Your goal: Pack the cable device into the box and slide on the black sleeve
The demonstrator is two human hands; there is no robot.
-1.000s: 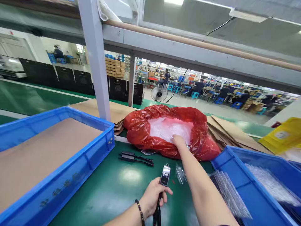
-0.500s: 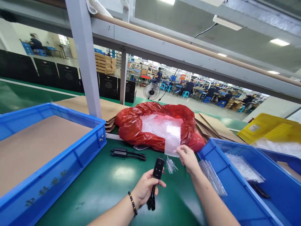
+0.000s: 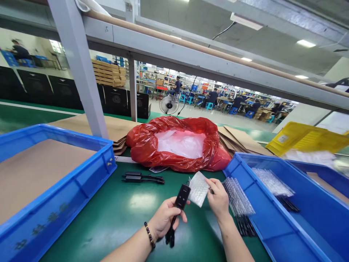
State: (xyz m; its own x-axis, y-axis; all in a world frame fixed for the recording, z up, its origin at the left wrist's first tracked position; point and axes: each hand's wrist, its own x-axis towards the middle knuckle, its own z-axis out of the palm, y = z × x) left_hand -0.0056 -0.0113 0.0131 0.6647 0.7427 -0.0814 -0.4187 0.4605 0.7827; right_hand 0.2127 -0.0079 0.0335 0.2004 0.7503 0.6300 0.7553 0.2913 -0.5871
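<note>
My left hand (image 3: 165,218) is closed around a small black electronic box (image 3: 182,197) with cables hanging below it. Between the thumb and fingers of my right hand (image 3: 218,196) is a clear bubble-wrap bag (image 3: 199,190), its left edge right beside the top of the black box; whether they touch I cannot tell. Behind my hands lies a red plastic bag (image 3: 174,165) with its rim rolled open and clear bags inside. More black boxes with cables (image 3: 141,178) lie on the green table (image 3: 128,214) to the left.
At left stands a blue tray (image 3: 110,160) lined with cardboard. On the right, a blue bin (image 3: 272,233) holds bubble-wrapped pieces (image 3: 272,181); more wrapped pieces (image 3: 240,198) lie beside its near wall. Cardboard sheets (image 3: 242,140), a yellow crate (image 3: 294,136) and a grey post (image 3: 79,69) stand behind.
My right hand has brought the bubble-wrap bag down from the red bag toward the black box. My left hand still holds the box. The small clear pieces beside it are now hidden.
</note>
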